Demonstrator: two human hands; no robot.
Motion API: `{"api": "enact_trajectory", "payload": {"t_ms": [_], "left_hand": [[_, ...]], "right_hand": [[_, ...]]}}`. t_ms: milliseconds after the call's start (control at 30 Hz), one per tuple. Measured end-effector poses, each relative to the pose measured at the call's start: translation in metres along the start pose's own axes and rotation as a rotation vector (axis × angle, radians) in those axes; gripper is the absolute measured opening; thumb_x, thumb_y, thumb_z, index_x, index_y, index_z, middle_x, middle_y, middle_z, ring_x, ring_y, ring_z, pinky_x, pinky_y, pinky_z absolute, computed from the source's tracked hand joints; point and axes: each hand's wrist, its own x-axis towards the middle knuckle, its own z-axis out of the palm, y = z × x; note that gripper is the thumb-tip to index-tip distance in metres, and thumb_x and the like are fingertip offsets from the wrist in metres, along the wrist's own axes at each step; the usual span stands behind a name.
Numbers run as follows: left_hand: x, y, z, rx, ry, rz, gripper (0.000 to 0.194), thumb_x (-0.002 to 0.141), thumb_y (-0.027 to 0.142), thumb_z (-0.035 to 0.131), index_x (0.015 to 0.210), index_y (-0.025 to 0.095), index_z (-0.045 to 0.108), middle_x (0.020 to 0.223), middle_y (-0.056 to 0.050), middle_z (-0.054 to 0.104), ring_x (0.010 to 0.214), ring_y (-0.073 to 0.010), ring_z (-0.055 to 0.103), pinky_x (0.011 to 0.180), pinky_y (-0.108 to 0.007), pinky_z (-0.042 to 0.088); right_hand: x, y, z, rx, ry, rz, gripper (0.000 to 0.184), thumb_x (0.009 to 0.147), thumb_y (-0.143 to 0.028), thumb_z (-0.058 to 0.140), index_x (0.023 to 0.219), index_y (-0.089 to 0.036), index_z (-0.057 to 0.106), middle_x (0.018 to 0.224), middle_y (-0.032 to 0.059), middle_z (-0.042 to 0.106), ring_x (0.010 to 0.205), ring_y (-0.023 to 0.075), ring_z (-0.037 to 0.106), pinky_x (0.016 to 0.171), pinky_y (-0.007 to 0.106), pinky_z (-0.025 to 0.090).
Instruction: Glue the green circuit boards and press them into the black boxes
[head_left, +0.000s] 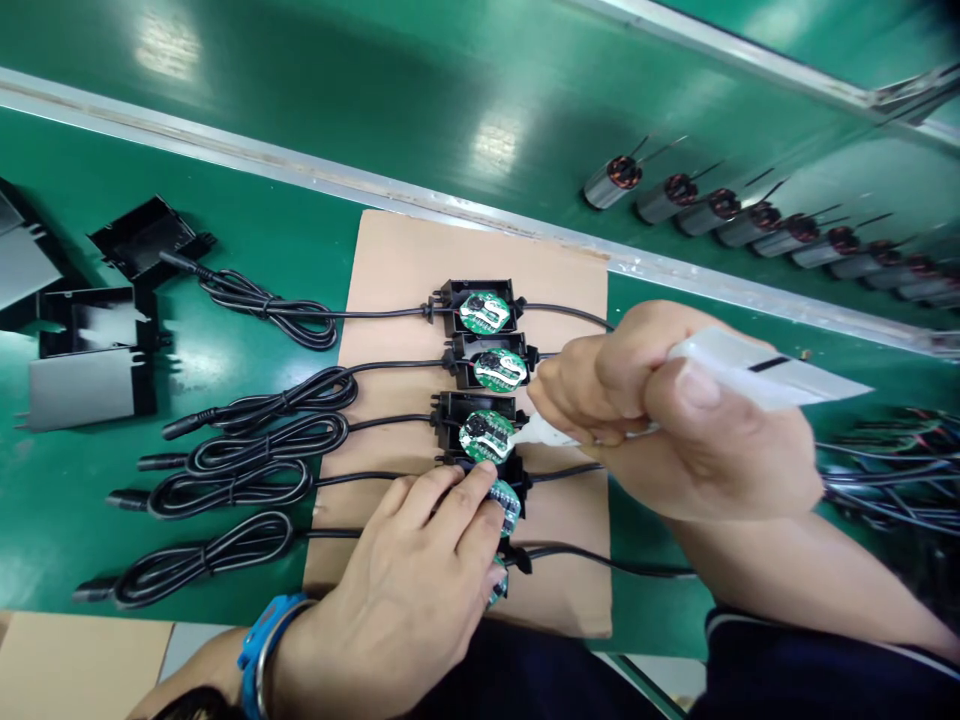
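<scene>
My right hand (675,410) is closed round a white squeeze tube (757,370). Its nozzle points left and touches the third green round circuit board (486,436), which sits in a black housing. My left hand (420,570) lies flat on the lower housings, fingertips pressing beside the fourth board (507,503). Two more boards in black housings (484,312) (499,370) lie above them. All rest on a brown cardboard sheet (397,270), each with a black cable running out both sides.
Coiled black cables (255,440) lie left of the cardboard on the green bench. Black covers (97,330) sit at the far left. A row of small wound coils (750,215) lines the upper right. More cables (892,470) pile at the right edge.
</scene>
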Motion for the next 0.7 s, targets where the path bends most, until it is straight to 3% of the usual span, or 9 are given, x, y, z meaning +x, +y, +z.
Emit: {"api": "enact_trajectory", "payload": {"t_ms": [300,533,700], "left_hand": [[0.002,0.001,-0.001,0.002,-0.007,0.001,0.035,0.102,0.032,0.044,0.132,0.017,0.055,0.147,-0.005,0.053,0.128,-0.0253,0.049,0.103,-0.043,0.042],[0.003,0.0,-0.003,-0.02,0.005,0.003,0.035,0.1,0.032,0.048,0.13,0.015,0.057,0.145,-0.006,0.055,0.126,-0.0264,0.05,0.101,-0.044,0.046],[-0.004,-0.002,-0.006,-0.096,0.098,0.083,0.023,0.098,0.023,0.054,0.118,0.02,0.064,0.129,0.001,0.067,0.11,-0.0203,0.06,0.096,-0.038,0.049]], "right_hand": [[0.008,0.004,-0.003,0.049,-0.151,0.011,0.03,0.092,-0.037,0.058,0.068,-0.021,0.049,0.054,-0.0046,0.03,0.044,0.0088,0.027,0.043,0.027,0.023],[0.014,0.018,-0.007,0.072,-0.142,-0.081,0.026,0.09,-0.035,0.06,0.07,-0.022,0.051,0.053,-0.005,0.032,0.042,0.0087,0.029,0.04,0.026,0.023],[0.002,0.0,-0.011,0.058,-0.095,-0.095,0.029,0.091,-0.035,0.058,0.068,-0.022,0.048,0.052,-0.005,0.029,0.042,0.0096,0.031,0.041,0.027,0.029]]}}
